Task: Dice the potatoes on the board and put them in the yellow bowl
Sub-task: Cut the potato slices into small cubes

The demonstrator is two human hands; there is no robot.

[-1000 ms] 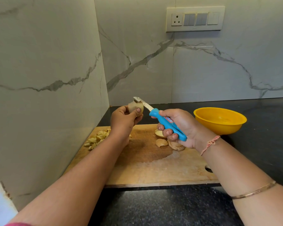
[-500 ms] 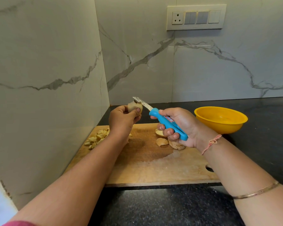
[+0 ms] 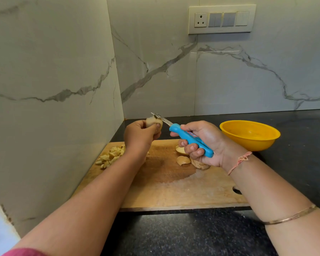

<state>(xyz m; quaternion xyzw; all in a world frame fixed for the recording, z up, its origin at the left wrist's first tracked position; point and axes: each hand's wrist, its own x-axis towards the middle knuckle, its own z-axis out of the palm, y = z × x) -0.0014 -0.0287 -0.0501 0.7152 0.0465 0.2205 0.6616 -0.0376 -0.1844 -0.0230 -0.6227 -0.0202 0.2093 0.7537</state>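
My left hand (image 3: pixel 139 135) holds a pale potato piece (image 3: pixel 151 122) up in the air above the far end of the wooden cutting board (image 3: pixel 174 187). My right hand (image 3: pixel 204 142) grips a knife by its blue handle (image 3: pixel 190 139), and the short blade (image 3: pixel 162 119) lies against the top of that piece. A heap of diced potato (image 3: pixel 111 157) sits at the board's far left. Under my right hand lie potato pieces (image 3: pixel 183 160), partly hidden. The yellow bowl (image 3: pixel 249 135) stands on the dark counter right of the board, and I see nothing in it.
Marble walls close the corner on the left and behind the board. A switch panel (image 3: pixel 222 19) is mounted on the back wall. The black granite counter (image 3: pixel 294 145) stretches to the right and in front of the board.
Both hands have stayed nearly in place, still holding the potato piece and the knife. The blade has shifted only slightly against the piece.
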